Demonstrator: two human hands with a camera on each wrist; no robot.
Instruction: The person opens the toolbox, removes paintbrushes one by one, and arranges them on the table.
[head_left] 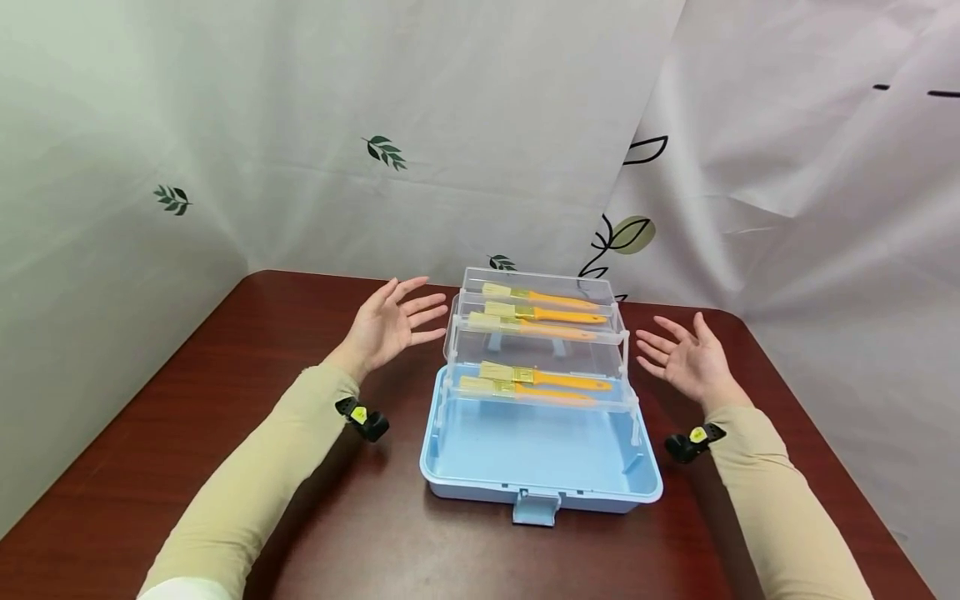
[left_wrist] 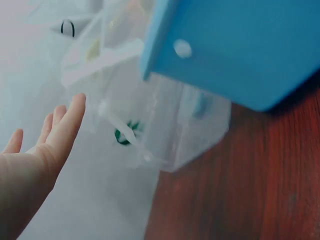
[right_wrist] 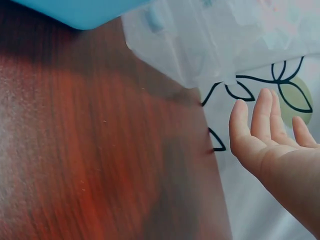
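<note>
A light blue toolbox (head_left: 540, 450) stands open on the table, its front latch (head_left: 536, 507) hanging down. Clear trays are raised in steps above its base, and several paintbrushes (head_left: 566, 316) with orange handles and pale bristles lie in them. My left hand (head_left: 386, 325) is held in the air to the left of the trays, palm up with fingers spread. On the right side, my right hand (head_left: 686, 360) is likewise raised with its fingers loosely extended. Neither hand holds anything. The wrist views show each hand (left_wrist: 55, 135) apart from the box.
The dark red-brown wooden table (head_left: 360, 533) carries the box. Behind and beside it hang pale curtains (head_left: 315, 108) with leaf prints. A black wrist camera (head_left: 363, 419) is strapped over each beige sleeve (head_left: 270, 467).
</note>
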